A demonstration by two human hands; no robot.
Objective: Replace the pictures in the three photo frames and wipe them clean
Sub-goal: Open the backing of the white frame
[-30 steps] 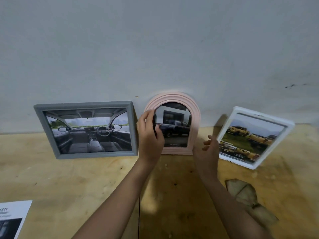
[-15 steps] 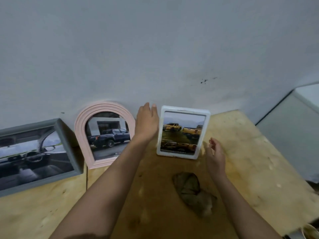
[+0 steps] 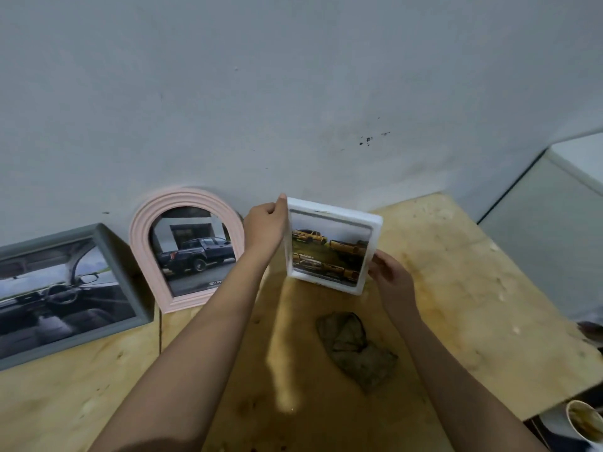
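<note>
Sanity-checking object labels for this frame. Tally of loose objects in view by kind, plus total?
Photo frames: 3 (grey frame, pink arched frame, white frame held by left hand and right hand)
Cloth: 1
Cup: 1, partly in view at lower right
Total: 5

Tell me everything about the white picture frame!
The white frame is rectangular, plastic-looking, thick-rimmed, holding a picture of yellow pickup trucks. It is upright, slightly tilted, at the back of the wooden table, right of the pink arched frame. The left hand grips its top left corner; the right hand holds its lower right edge.
</note>
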